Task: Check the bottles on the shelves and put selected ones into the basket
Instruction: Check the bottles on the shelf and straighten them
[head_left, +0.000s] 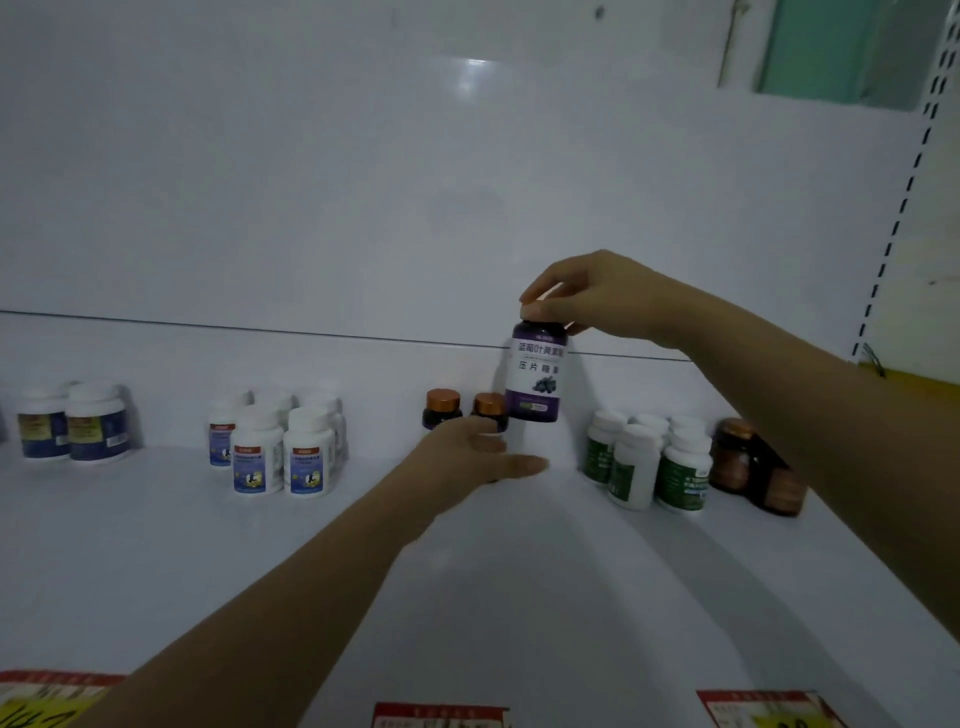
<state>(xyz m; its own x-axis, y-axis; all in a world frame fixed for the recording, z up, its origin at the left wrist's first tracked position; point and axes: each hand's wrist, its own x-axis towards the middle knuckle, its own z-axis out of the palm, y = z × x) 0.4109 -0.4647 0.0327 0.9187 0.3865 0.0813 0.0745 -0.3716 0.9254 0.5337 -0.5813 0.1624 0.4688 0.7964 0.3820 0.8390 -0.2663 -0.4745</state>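
Just above the white shelf (260, 571), the right hand (597, 301) is pinching the dark purple-labelled plastic bottle (537, 374) by its cap, label outward, seemingly for reading, while the left hand (467, 457) is reaching with straight, empty fingers (519, 464) beside two copper-capped dark jars (442, 408).

A glossy white back panel (311, 182) fills the upper half of the frame, with a soft patch of reflected light (475, 73) near the top centre and a thin dark seam (208, 325) crossing the middle. Below lies the flat white shelf board (519, 597), dim and bluish. At the upper right are a white slotted metal upright (906, 197) and a pale green pane (841, 52).
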